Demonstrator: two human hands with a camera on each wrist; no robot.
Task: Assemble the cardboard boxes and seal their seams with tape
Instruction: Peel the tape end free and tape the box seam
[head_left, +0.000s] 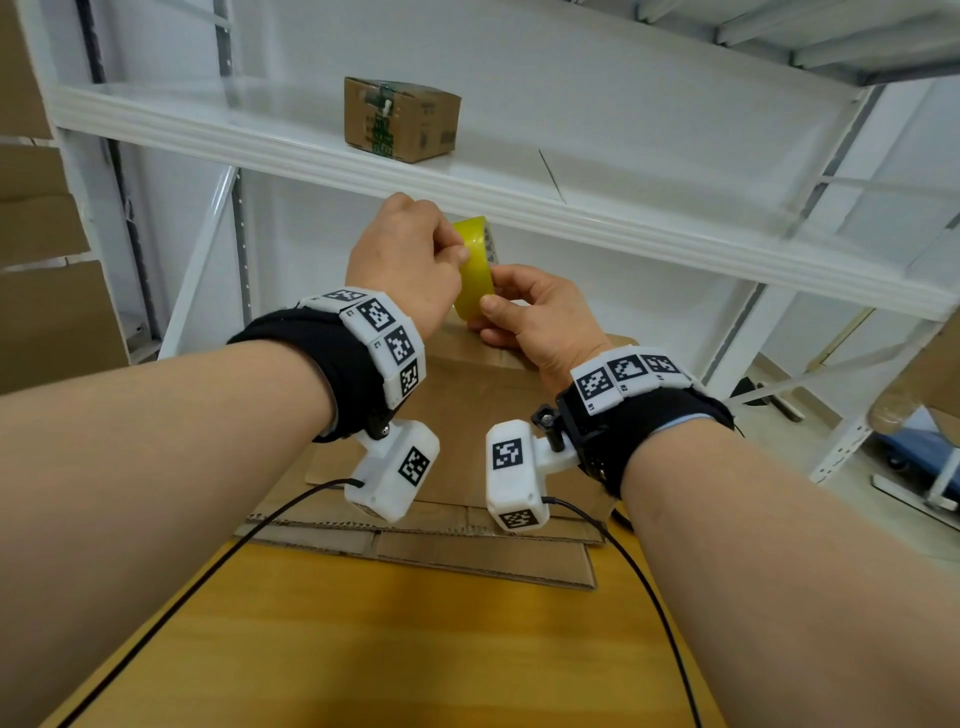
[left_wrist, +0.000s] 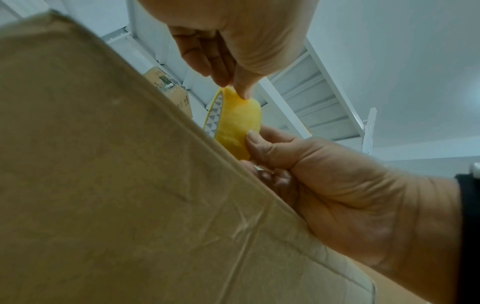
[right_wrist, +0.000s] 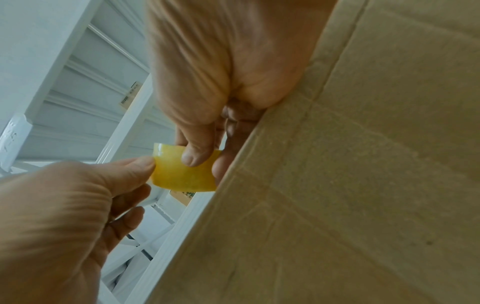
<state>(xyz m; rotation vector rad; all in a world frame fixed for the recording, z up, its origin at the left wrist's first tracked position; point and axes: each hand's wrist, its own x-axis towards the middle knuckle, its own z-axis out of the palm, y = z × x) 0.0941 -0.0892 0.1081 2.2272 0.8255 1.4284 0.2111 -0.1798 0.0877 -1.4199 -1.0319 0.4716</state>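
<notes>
Both hands hold one yellow tape roll (head_left: 475, 270) in the air above the far edge of a brown cardboard box (head_left: 467, 395), which rests on flattened cardboard sheets (head_left: 483, 551) on the wooden surface (head_left: 395, 649). The left hand (head_left: 410, 260) has its thumb and fingertips pinched on the upper rim of the roll. The right hand (head_left: 530, 317) is curled around the lower part, thumb pressed on the outer face. The head view shows only a sliver of the roll between the hands; whether a free tape end is lifted cannot be determined. In both wrist views the box fills much of the frame and hides the lower part of the roll and several fingers. A smaller printed carton (head_left: 401, 119) stands on the white shelf (head_left: 571, 218) behind; its print is illegible.
</notes>
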